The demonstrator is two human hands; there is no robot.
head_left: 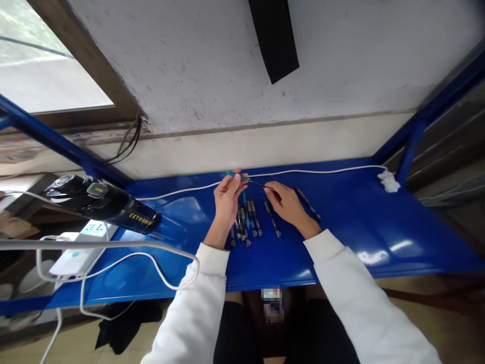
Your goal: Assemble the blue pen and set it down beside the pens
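My left hand [228, 198] pinches a teal pen part [242, 177] near the back of the blue shelf. Just to its right, my right hand [283, 201] holds a thin dark rod [258, 184], whose left end meets or nearly meets the teal part. Under and between my hands lies a group of several black pens [248, 222], with a teal one [247, 215] among them. One separate black pen [272, 218] is beside the group. Another dark pen [307, 204] lies beyond my right wrist.
A black bottle [109, 205] leans over a white power strip [81, 250] at the left. White cables [147, 255] loop across the shelf [379, 217]. Crumpled white tissue [388, 181] is at the back right. A window and wall stand behind.
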